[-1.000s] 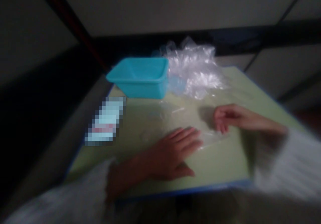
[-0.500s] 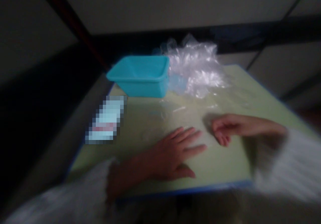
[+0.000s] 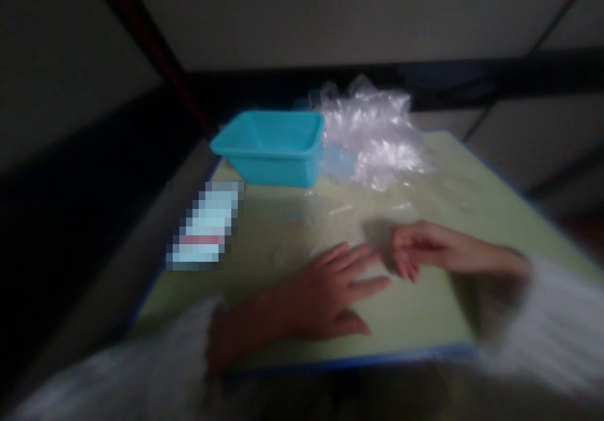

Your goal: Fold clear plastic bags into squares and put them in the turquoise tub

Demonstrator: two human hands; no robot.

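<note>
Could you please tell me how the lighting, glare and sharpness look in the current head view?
Head view: dim overall, darkest toward the left edge; soft blur throughout, including the left hand; bright glare on the crumpled clear plastic; a shadow on the tabletop beside the right hand; coarse pixelation over the pale item at left.

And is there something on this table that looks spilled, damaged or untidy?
Nothing looks spilled or damaged in this dim, blurred view. Only the clear plastic, crumpled in a heap right beside the turquoise basin, looks untidy.
</note>
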